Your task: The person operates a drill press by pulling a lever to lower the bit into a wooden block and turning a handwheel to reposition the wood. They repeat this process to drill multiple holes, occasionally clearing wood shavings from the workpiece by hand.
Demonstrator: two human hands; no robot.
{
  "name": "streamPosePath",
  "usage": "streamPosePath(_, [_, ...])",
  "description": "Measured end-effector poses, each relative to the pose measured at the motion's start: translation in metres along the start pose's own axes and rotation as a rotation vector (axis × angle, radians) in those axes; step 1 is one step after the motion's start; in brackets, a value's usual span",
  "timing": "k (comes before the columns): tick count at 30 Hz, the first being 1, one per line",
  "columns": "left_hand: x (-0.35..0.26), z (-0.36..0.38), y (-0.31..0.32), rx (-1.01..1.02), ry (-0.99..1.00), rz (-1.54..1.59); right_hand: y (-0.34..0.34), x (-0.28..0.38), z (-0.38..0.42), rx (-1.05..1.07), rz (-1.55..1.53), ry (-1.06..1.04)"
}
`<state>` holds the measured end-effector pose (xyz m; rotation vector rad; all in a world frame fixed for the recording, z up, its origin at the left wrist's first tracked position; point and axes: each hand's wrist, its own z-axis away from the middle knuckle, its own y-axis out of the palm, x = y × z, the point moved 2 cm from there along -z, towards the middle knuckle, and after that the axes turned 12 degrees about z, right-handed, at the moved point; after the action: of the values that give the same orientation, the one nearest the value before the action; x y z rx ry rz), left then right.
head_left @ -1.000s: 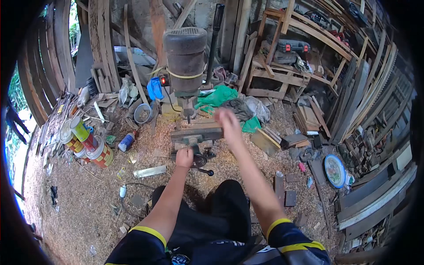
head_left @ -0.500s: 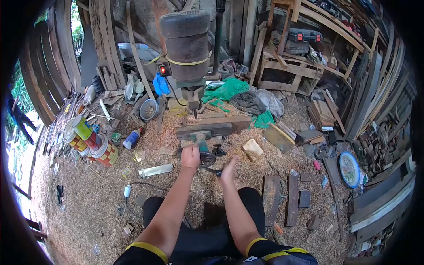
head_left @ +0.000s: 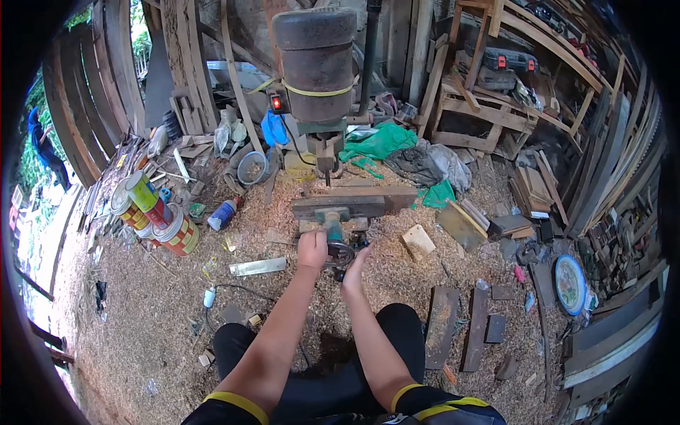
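Left hand [head_left: 312, 250] is curled into a fist on the near side of a dark, squared wooden beam [head_left: 340, 207]; whatever it grips is hidden under the knuckles. Right hand [head_left: 354, 275], also nearer than the beam, is open with fingers extended, its palm beside a round, dark metal handwheel [head_left: 342, 253]; contact with the rim cannot be told. Such a flat palm could skid off under load, and a jerking wheel might rap the knuckles of the fist.

Outward from the wheel, a green metal vice body [head_left: 333, 225] stands at the beam's near face. How firmly the beam is held does not show; a loose clamp could let the wood creep. Over the beam hangs a slim, dark metal bit [head_left: 327, 177], which could bind or snap if the wood shifted during a cut. Behind the beam, a thin black cable [head_left: 301, 152] droops close enough to snag, should the bit be turning. Farther behind, a small black switch box [head_left: 277, 103] glows red, suggesting live power and risk to stray fingers. Pale wood shavings [head_left: 177, 312] all around the beam could hide offcuts underfoot.
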<state>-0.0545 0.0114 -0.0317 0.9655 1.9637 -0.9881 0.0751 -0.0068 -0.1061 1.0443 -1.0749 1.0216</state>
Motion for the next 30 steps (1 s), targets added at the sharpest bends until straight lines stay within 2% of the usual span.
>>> streamPosePath(2, [0.002,0.002,0.000,0.014,-0.008,0.000,-0.004,0.004,0.005,0.000,-0.085,0.005])
streamPosePath(4, [0.003,-0.002,0.000,0.019,-0.002,-0.002,-0.018,0.013,0.006,-0.043,-0.249,0.108])
streamPosePath(5, [0.001,-0.002,0.000,0.018,0.036,-0.002,-0.025,0.019,0.010,-0.094,-0.238,0.198])
streamPosePath(6, [-0.001,-0.001,-0.001,0.019,0.071,-0.002,-0.028,0.022,0.007,-0.092,-0.239,0.200])
streamPosePath(9, [-0.006,-0.001,-0.001,0.008,0.063,0.017,-0.033,0.023,0.001,-0.237,-0.139,0.075])
streamPosePath(10, [-0.007,-0.001,-0.001,0.009,0.061,0.018,-0.032,0.018,-0.002,-0.239,-0.138,0.076])
streamPosePath(12, [-0.006,-0.001,-0.001,0.007,0.032,0.018,-0.027,0.012,-0.008,-0.195,0.010,-0.049])
streamPosePath(13, [-0.004,-0.001,-0.001,0.010,0.036,0.021,-0.026,0.011,-0.012,-0.245,0.026,-0.142])
streamPosePath(14, [-0.004,-0.002,-0.001,0.028,0.032,-0.034,-0.028,0.008,-0.013,-0.251,0.024,-0.147])
streamPosePath(16, [-0.006,-0.001,-0.002,0.050,0.039,-0.081,-0.032,0.031,-0.006,-0.190,0.062,-0.181])
streamPosePath(18, [-0.012,-0.002,-0.003,0.038,-0.006,-0.074,-0.039,0.057,-0.007,-0.233,0.074,-0.260])
streamPosePath(20, [-0.014,-0.001,-0.001,0.030,0.010,-0.090,-0.045,0.080,-0.017,-0.097,0.162,-0.363])
streamPosePath(22, [-0.025,-0.001,-0.004,0.007,-0.046,-0.100,-0.038,0.129,-0.030,-0.087,0.039,-0.443])
streamPosePath(24, [-0.021,0.001,-0.004,-0.006,-0.016,-0.118,-0.032,0.189,-0.041,0.060,0.152,-0.532])
streamPosePath(25, [-0.019,0.001,-0.003,-0.018,-0.009,-0.141,-0.023,0.230,-0.040,0.045,0.132,-0.550])
streamPosePath(28, [-0.016,0.001,-0.003,-0.014,0.042,-0.155,0.004,0.350,-0.049,0.144,0.096,-0.831])
streamPosePath(30, [-0.010,0.000,-0.003,0.042,-0.004,-0.127,0.024,0.422,-0.062,0.166,0.047,-0.969])
